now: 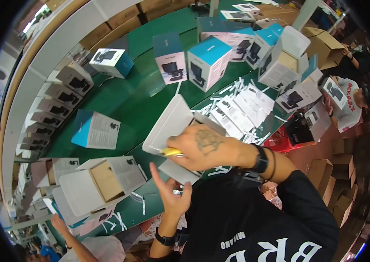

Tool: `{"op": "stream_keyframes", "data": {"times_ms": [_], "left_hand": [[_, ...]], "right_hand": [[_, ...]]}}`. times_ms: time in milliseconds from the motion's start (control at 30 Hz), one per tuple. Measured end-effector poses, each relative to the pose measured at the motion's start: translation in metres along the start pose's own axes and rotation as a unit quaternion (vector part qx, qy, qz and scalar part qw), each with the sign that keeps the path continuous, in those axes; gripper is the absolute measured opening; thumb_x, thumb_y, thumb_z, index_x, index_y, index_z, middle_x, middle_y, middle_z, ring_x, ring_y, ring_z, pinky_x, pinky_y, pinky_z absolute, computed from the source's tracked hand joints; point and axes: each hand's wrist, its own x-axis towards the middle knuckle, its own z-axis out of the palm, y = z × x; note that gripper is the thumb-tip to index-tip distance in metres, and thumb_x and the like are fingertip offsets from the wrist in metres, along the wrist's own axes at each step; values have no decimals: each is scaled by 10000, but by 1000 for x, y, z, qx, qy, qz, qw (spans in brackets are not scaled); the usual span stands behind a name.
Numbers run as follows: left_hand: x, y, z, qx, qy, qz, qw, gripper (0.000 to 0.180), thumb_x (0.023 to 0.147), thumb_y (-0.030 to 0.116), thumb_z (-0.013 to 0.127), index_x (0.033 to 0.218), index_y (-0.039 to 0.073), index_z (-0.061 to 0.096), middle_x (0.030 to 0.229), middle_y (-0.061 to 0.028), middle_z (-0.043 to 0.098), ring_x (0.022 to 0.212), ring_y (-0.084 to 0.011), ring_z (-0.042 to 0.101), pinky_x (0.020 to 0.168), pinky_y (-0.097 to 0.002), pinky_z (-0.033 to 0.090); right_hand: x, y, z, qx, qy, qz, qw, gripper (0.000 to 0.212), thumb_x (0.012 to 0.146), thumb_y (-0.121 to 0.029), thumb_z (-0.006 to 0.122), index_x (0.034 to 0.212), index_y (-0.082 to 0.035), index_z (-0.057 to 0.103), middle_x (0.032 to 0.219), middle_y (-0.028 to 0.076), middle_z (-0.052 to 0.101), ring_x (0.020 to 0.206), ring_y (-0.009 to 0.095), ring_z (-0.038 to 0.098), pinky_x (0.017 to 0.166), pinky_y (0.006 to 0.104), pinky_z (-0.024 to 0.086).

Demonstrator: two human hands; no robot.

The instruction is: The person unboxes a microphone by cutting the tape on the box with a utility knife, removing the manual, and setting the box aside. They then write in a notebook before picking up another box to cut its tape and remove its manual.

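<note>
And here's the right hand (204, 146), palm down, curled firmly around a slim yellow tool (171, 151), its end poking out on the thumb side; that grip looks chosen for control, though what kind of tool it is, I can't make out. Right beneath it, the open white cardboard box (167, 129) sits at the near edge of the green tabletop (137, 96), close in against the body, likely so both arms can work over it without stretching. Its big flap stands up and away, leaving the mouth exposed, but the right hand hides most of the inside.

Over to the left hand (175, 196): index finger straight out, thumb well apart from it, just beside the box. The other fingers tuck out of sight, so whether they're gripping or steadying anything, I can't tell.

Just beyond, a heap of white printed leaflets (241, 109) lies within easy reach, probably for that very reason. Blue-and-white printed cartons (211, 61) stand upright farther back, seemingly parked out of the way. And off left, a second open white box with a brown cardboard insert (106, 181), flap folded outward, insert plainly exposed!
</note>
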Motion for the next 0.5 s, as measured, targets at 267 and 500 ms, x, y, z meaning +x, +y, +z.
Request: {"op": "stream_keyframes", "data": {"times_ms": [267,500], "left_hand": [[4,1,-13,-41,89,-28,995,1055,823,-83,580,1603,57,-117,956,-138,702,816,-163,655,780,-282,516],[14,0,-50,211,76,42,974,994,802,-58,615,1596,-14,20,1007,-171,687,938,-221,671,862,-333,520]], "right_hand": [[-50,-3,41,-23,40,17,999,296,870,-310,727,1071,-97,686,707,109,671,600,324,673,555,389,540],[-95,26,-2,140,227,41,963,492,798,-163,834,1218,-34,613,690,46,638,580,158,638,547,254,493]]}}
